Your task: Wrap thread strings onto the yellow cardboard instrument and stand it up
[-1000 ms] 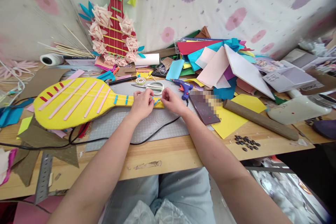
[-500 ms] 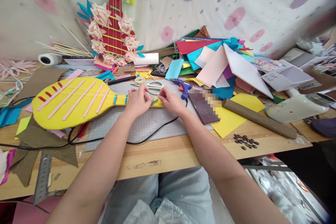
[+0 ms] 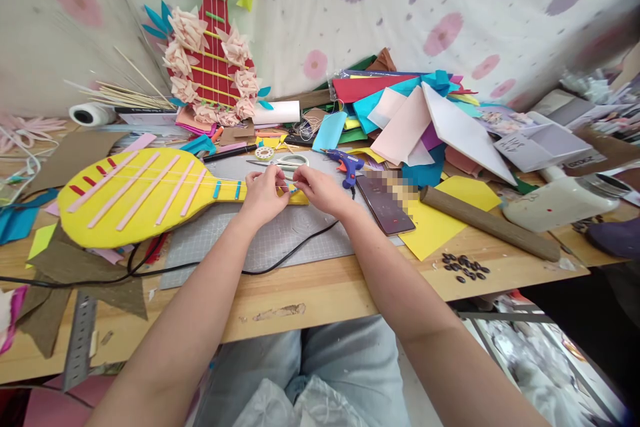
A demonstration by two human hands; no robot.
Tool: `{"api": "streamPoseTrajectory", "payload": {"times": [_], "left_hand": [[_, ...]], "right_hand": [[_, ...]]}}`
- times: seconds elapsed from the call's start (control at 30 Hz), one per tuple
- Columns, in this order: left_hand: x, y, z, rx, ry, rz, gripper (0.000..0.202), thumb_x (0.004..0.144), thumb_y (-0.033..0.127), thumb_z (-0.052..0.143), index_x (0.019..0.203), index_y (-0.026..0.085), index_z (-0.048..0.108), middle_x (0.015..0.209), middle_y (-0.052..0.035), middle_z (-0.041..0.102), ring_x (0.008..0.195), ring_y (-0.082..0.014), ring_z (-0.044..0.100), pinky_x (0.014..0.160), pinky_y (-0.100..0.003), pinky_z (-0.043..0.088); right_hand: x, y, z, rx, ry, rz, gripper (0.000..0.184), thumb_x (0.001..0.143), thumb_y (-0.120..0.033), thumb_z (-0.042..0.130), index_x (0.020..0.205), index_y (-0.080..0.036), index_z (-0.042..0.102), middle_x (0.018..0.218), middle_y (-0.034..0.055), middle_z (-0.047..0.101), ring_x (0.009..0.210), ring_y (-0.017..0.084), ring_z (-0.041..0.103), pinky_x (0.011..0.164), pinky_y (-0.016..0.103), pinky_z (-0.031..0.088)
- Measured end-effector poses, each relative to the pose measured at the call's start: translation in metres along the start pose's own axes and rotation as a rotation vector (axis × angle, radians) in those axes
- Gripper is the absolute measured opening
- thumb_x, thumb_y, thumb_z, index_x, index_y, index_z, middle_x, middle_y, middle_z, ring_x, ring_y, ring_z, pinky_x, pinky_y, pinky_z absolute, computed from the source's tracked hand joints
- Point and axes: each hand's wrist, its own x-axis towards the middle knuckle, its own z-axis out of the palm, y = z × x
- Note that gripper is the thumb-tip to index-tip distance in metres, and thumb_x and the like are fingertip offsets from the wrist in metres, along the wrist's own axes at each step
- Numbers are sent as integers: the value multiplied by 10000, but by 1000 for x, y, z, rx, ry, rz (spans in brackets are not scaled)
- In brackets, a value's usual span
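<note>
A yellow foam guitar [image 3: 135,197] with pink strips and small blue frets lies across the grey cutting mat [image 3: 280,240]. Both hands meet at the end of its neck. My left hand [image 3: 263,193] has its fingers curled and pinched on the neck. My right hand [image 3: 320,188] pinches the same spot from the right, thumb and forefinger pressed together. What the fingertips hold is too small to make out. White scissors [image 3: 287,161] lie just beyond the hands, and a blue glue gun [image 3: 347,165] sits to their right.
A phone [image 3: 383,203] and yellow sheet [image 3: 440,220] lie right of the hands. A wooden rolling pin [image 3: 490,223], dark seeds [image 3: 465,268], a pile of coloured foam sheets [image 3: 415,120], a red flower-trimmed guitar [image 3: 213,47], a black cable [image 3: 210,267] and a metal ruler [image 3: 80,340] are about.
Both hands have shifted slightly up along the neck end and drawn closer together; the blue strip seen between the fingers earlier is now hidden. The view has dipped a little.
</note>
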Motion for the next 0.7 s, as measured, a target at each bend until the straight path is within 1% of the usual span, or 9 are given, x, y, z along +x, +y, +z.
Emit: {"api": "streamPoseTrajectory", "payload": {"times": [0.13,0.2,0.33,0.43,0.53,0.7], "left_hand": [[-1,2,-1,-38,-8,-18,286,687,199,594,890,231,395,798,24,689,847,-184,637,955,-419,283],[-1,3,-1,-37,-1,-24,286,690,214,600,887,232,393,787,26,687,840,-183,635,959,-419,284],[-1,5,-1,-17,1,-46,289,685,201,596,885,233,391,781,31,681,811,-173,630,968,-417,288],[-1,5,-1,-24,7,-39,292,677,187,593,883,232,391,787,29,679,806,-168,628,971,-420,285],[-1,4,-1,-44,8,-31,308,671,186,603,888,233,391,789,27,682,827,-173,630,972,-428,281],[-1,5,-1,-68,10,-35,333,674,211,626,915,234,398,804,25,693,854,-180,636,967,-428,284]], "right_hand": [[-2,4,-7,-52,7,-25,142,809,-106,442,886,-163,548,890,60,620,794,158,532,695,263,382],[-3,6,-9,-71,-16,-16,136,804,-100,461,866,-155,569,873,61,624,788,152,532,704,260,382],[-6,12,-12,-121,-63,33,91,800,-137,527,821,-157,613,809,46,630,767,149,534,694,259,368],[-7,15,-12,-139,-68,27,68,795,-161,561,788,-165,629,774,36,628,758,152,531,683,264,359],[-7,14,-11,-134,-61,-13,69,807,-182,568,778,-164,628,778,42,620,768,159,526,685,271,363],[-6,5,-4,-182,-4,-140,130,866,-202,502,845,-167,625,920,80,589,893,192,511,736,299,384]]}}
